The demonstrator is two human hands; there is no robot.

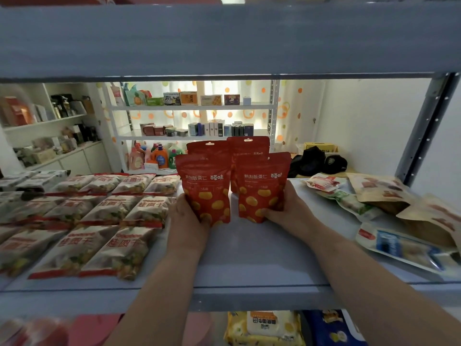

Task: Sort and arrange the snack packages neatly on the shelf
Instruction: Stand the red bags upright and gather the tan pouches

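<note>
Your left hand point(188, 213) grips the lower left edge of the front left red pouch point(205, 188), fingers wrapped behind it and thumb pressed on its face near the bottom. Your right hand point(287, 208) clasps the front right red pouch point(262, 187) the same way, thumb across its lower front and fingers closed round its right edge. Both pouches stand upright on the grey shelf point(249, 255), side by side and just apart, at the centre of your view.

Behind them, toward 12 o'clock, two more red pouches point(249, 148) stand upright, each partly hidden by the one in front; whether they touch the front pair is hard to tell from this angle.

At 9 o'clock from your hands, the white-and-red snack bags point(109, 208) lie flat in tidy rows, overlapping front to back, the nearest bag just beside your left wrist. At 3 o'clock, a loose group lies unsorted: a small white packet point(324, 182), a green-printed packet point(351, 202), brown paper pouches point(379, 191) and, nearer you at about 4 o'clock, a blue-labelled clear pack point(404, 248).

On the tier below, at 6 o'clock, a yellow pack point(269, 328) shows between your forearms.
</note>
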